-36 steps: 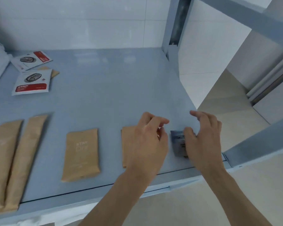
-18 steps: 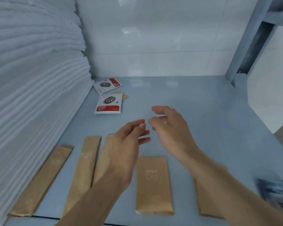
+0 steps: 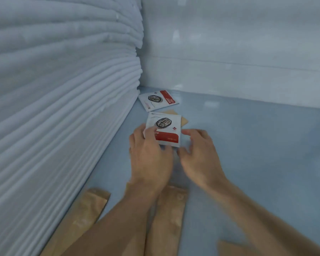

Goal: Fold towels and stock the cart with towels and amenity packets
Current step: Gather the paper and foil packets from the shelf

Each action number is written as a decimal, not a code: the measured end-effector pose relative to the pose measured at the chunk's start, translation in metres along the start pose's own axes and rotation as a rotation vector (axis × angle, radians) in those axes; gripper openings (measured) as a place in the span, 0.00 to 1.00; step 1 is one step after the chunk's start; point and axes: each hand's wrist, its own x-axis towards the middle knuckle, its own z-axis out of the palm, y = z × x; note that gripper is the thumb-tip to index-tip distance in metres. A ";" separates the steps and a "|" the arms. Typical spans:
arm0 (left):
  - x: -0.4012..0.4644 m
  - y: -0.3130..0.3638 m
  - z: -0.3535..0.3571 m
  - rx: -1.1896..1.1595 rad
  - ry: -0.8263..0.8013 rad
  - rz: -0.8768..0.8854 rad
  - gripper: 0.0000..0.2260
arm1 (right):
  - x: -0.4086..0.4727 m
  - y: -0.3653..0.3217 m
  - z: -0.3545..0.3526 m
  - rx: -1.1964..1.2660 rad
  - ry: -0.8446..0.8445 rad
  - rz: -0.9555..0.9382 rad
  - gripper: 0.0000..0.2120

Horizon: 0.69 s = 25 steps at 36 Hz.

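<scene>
Towels (image 3: 59, 100) stacked at left; second sachet (image 3: 158, 100) behind, brown packets (image 3: 166, 218) under arms. Left hand (image 3: 150, 159) pinching sachet (image 3: 163, 129), right hand (image 3: 199, 156) loose at its edge. Blue shelf (image 3: 248, 145), white wall (image 3: 229, 43).

The scene was lit evenly by soft, cool light, and a bluish cast was given to everything. Pale glare patches were seen on the glossy white tiled wall (image 3: 229, 43) and fainter reflections on the smooth pale blue shelf surface (image 3: 257, 145). Only weak, diffuse shadows were cast between the layers of the tall stack of folded white towels (image 3: 54, 108). Motion blur was noted on the left hand (image 3: 150, 156), the right hand (image 3: 199, 156) and both forearms. Strong wide-angle bending was seen at the edges, where detail was softened.
</scene>
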 end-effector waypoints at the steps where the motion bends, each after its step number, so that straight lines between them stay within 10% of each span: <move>1: 0.009 -0.002 0.003 0.017 -0.012 -0.036 0.26 | 0.007 0.000 0.003 -0.017 0.011 -0.016 0.23; 7: 0.046 -0.007 0.011 0.087 -0.011 -0.220 0.28 | 0.041 -0.003 0.016 -0.024 -0.010 -0.011 0.27; 13: 0.059 -0.006 0.007 -0.361 0.045 -0.349 0.33 | 0.061 -0.007 0.011 0.241 0.097 0.164 0.18; 18: 0.076 -0.005 -0.006 -0.754 0.046 -0.436 0.07 | 0.086 -0.017 -0.009 0.681 0.235 0.271 0.13; 25: 0.072 -0.004 -0.011 -0.791 0.148 -0.428 0.08 | 0.134 -0.013 -0.006 0.502 0.350 0.214 0.14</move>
